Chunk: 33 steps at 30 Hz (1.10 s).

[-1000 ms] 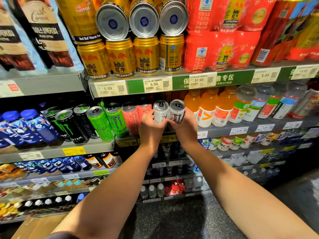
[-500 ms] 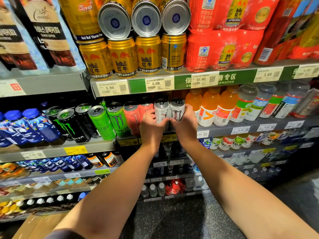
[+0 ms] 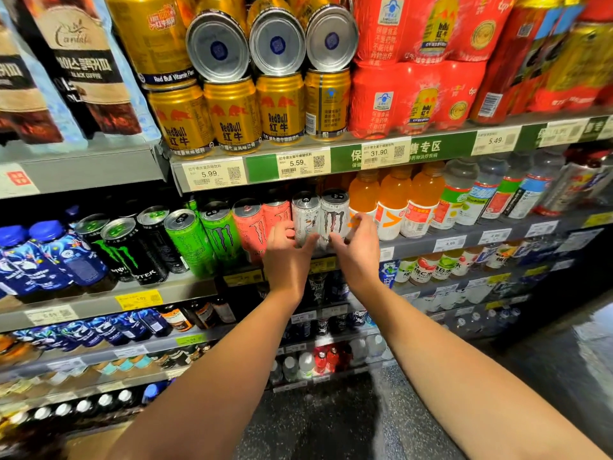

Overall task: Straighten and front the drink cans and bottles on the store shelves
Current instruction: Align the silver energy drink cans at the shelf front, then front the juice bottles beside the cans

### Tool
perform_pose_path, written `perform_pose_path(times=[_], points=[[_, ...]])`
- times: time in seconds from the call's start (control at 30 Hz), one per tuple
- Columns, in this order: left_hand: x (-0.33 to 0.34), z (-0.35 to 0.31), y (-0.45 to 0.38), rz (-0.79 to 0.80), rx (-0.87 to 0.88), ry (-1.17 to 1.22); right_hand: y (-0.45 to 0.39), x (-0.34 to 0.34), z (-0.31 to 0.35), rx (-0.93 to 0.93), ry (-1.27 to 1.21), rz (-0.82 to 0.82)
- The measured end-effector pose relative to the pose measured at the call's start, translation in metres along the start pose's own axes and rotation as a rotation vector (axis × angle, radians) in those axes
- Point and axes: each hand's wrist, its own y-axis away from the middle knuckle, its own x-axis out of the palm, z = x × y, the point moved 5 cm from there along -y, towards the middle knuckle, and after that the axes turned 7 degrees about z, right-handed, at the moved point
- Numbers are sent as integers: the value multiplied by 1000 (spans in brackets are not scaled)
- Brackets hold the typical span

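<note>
Fronting of the energy-drink row was the step in hand. Two tall white aluminium cans stood side by side at the lip of the grey metal shelf [image 3: 431, 242]: the left white can [image 3: 305, 217] showed its label turned partly aside, while the right white can [image 3: 334, 215] showed its dark claw logo facing outward. The left hand [image 3: 288, 257] lay at the base of the left can, fingers fairly straight and spread; whether they touched the can or stood just off it could not be told through the blur. The right hand [image 3: 360, 249] was likewise spread beside the right can, gripping nothing. Pink cans [image 3: 253, 227] stood immediately to the left and orange plastic bottles [image 3: 393, 202] immediately to the right. In my judgement the pair was seated at the edge, but the left can wanted a further twist to bring its logo forward. After that, the angled green can [image 3: 190, 240] further left appeared due for squaring.
</note>
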Motion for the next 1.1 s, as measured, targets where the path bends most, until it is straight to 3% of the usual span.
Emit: perform_pose_path(times=[0.17,0.5,0.7,0.87,1.03,1.1], points=[[10,-9,9,125,-7,19,21,-16,-6,40,55,-155],[57,-45,44,424,246,186,56,-71,-25,69,71,-370],[94,-71,58,531,202,222,65,-122,-52,151,74,-452],[136,-94,71,536,163,256,58,-161,-85,176,35,-465],[188,-121,83,373,171,192,40,-203,-129,191,-14,-421],[202,-131,84,354,81,227,27,-219,-145,198,-41,-358]])
